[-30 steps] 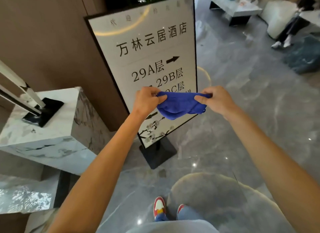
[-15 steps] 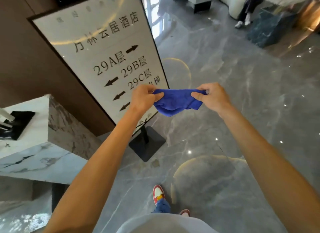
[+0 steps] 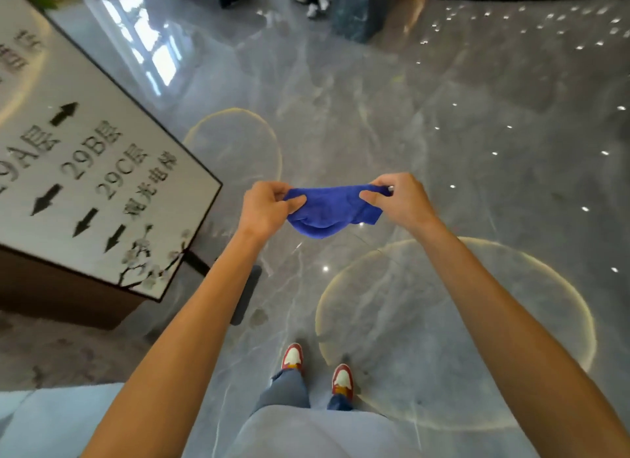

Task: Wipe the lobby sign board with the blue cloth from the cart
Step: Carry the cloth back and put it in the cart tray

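View has swung right, white black-framed lobby sign board (image 3: 85,171) now off left, clear of soft blue cloth (image 3: 327,208) pinched taut between left hand (image 3: 269,208) and right hand (image 3: 399,202); wiping likely finished or paused.

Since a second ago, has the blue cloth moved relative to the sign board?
Yes. The blue cloth, held between the left hand and right hand, was in front of the sign board; now it hangs to its right, over bare floor.
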Demonstrator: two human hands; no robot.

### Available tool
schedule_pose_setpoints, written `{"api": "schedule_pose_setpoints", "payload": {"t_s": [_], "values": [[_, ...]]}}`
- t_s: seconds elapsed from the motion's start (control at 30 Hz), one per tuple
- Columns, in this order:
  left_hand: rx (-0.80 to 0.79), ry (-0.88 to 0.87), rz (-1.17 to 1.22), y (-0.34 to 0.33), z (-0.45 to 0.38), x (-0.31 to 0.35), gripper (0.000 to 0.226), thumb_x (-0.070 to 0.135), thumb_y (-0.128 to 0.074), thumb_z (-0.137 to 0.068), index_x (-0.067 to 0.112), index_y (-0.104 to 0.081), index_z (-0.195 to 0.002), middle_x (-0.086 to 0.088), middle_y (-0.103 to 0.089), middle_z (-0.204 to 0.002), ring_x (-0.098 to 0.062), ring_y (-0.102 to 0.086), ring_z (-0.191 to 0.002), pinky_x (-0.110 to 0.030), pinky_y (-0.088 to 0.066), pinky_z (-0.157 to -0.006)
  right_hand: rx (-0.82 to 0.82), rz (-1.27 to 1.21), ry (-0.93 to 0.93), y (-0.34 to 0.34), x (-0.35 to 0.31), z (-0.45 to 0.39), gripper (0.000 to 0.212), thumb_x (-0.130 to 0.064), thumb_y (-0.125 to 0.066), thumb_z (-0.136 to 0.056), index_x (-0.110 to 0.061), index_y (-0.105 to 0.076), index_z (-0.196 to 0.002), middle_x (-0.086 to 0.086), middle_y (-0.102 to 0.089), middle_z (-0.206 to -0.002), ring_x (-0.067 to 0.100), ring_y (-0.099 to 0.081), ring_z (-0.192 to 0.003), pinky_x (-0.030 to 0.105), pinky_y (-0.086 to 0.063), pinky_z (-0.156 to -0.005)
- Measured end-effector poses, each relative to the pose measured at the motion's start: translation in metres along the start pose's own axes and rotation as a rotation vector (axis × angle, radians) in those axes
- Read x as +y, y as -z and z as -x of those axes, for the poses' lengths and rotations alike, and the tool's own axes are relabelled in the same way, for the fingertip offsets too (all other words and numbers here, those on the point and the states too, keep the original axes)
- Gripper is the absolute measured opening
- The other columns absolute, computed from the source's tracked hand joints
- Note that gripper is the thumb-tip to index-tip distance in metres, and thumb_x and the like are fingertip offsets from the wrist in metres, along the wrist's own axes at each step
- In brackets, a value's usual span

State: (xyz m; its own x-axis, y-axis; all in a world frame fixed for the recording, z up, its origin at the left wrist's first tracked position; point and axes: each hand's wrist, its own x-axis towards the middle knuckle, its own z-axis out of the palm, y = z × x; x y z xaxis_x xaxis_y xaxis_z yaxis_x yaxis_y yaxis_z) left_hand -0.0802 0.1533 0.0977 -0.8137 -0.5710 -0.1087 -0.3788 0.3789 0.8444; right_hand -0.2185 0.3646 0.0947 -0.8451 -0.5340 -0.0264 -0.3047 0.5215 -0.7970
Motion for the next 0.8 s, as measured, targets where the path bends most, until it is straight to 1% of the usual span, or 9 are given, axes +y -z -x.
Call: {"api": "schedule_pose_setpoints", "payload": {"t_s": [0.07,0.13,0.23,0.37,0.47,0.6,0.67,0.7,0.8], "values": [[-0.057,-0.030,-0.020,-0.020,-0.004,0.016,0.011,0.017,-0.077,-0.085,0.007,-0.074,-0.082,-0.015,-0.070,-0.073,-0.017,-0.058,-0.068,-0.037,-0.053,-0.068,0.057,0.000,-0.042,0.020,0.014,0.012,0.011,-0.024,-0.076,-0.087,-0.013,-0.076,-0.091,0.007,-0.074,-0.085,0.016,-0.061,-0.074,0.020,-0.046,-0.064],[-0.127,-0.063,-0.029,-0.039,-0.008,0.030,0.015,0.015,-0.075,-0.086,0.001,-0.075,-0.090,-0.018,-0.067,-0.076,-0.019,-0.056,-0.070,-0.041,-0.055,-0.073,0.119,-0.008,-0.093,0.036,0.026,0.025,0.013,-0.023,-0.076,-0.087,-0.012,-0.076,-0.092,0.010,-0.075,-0.087,0.021,-0.064,-0.078,0.029,-0.051,-0.071],[-0.224,-0.132,-0.048,-0.065,-0.016,0.046,0.014,0.013,-0.074,-0.085,0.000,-0.074,-0.089,-0.009,-0.060,-0.071,-0.017,-0.052,-0.068,-0.033,-0.047,-0.067,0.213,-0.008,-0.180,0.055,0.043,0.046,0.016,-0.022,-0.077,-0.087,-0.007,-0.076,-0.093,0.012,-0.075,-0.088,0.028,-0.067,-0.083,0.037,-0.053,-0.075],[-0.356,-0.237,-0.061,-0.094,-0.019,0.068,0.001,0.013,-0.074,-0.085,0.013,-0.073,-0.084,-0.009,-0.064,-0.072,-0.016,-0.056,-0.068,-0.027,-0.048,-0.065,0.329,-0.025,-0.266,0.072,0.057,0.075,0.012,-0.022,-0.077,-0.087,-0.011,-0.076,-0.093,0.002,-0.071,-0.082,0.018,-0.064,-0.078,0.027,-0.049,-0.070],[-0.451,-0.304,-0.072,-0.113,-0.019,0.081,0.005,0.012,-0.074,-0.084,0.015,-0.076,-0.087,-0.011,-0.073,-0.079,-0.017,-0.061,-0.072,-0.032,-0.053,-0.070,0.426,-0.036,-0.338,0.081,0.062,0.101,0.008,-0.020,-0.077,-0.086,-0.012,-0.075,-0.089,0.003,-0.073,-0.082,0.020,-0.065,-0.078,0.036,-0.054,-0.075],[-0.596,-0.363,-0.051,-0.139,-0.016,0.096,0.010,0.013,-0.075,-0.084,0.018,-0.076,-0.092,-0.001,-0.071,-0.078,-0.015,-0.064,-0.073,-0.020,-0.049,-0.067,0.568,-0.042,-0.427,0.086,0.062,0.137,0.008,-0.016,-0.076,-0.087,-0.008,-0.076,-0.089,0.013,-0.076,-0.089,0.031,-0.070,-0.084,0.044,-0.056,-0.078],[-0.661,-0.404,-0.038,-0.152,-0.009,0.104,0.010,0.011,-0.075,-0.084,0.017,-0.076,-0.092,-0.004,-0.071,-0.080,-0.015,-0.064,-0.073,-0.021,-0.052,-0.068,0.640,-0.044,-0.465,0.088,0.062,0.158,0.005,-0.015,-0.076,-0.086,-0.016,-0.074,-0.082,0.012,-0.075,-0.085,0.026,-0.067,-0.075,0.042,-0.054,-0.074],[-0.697,-0.421,-0.026,-0.159,-0.004,0.108,0.010,0.011,-0.075,-0.083,0.018,-0.075,-0.091,-0.004,-0.071,-0.079,-0.015,-0.064,-0.073,-0.024,-0.053,-0.069,0.675,-0.054,-0.491,0.089,0.064,0.170,0.007,-0.015,-0.076,-0.086,-0.014,-0.073,-0.081,0.014,-0.075,-0.085,0.026,-0.066,-0.073,0.041,-0.054,-0.073],[-0.797,-0.475,-0.002,-0.183,0.015,0.118,0.012,0.012,-0.077,-0.083,0.024,-0.073,-0.086,0.004,-0.068,-0.072,-0.009,-0.061,-0.067,-0.021,-0.051,-0.067,0.761,-0.071,-0.579,0.094,0.065,0.207,0.008,-0.017,-0.077,-0.087,-0.009,-0.074,-0.085,0.013,-0.074,-0.082,0.022,-0.062,-0.071,0.025,-0.052,-0.066]]}}
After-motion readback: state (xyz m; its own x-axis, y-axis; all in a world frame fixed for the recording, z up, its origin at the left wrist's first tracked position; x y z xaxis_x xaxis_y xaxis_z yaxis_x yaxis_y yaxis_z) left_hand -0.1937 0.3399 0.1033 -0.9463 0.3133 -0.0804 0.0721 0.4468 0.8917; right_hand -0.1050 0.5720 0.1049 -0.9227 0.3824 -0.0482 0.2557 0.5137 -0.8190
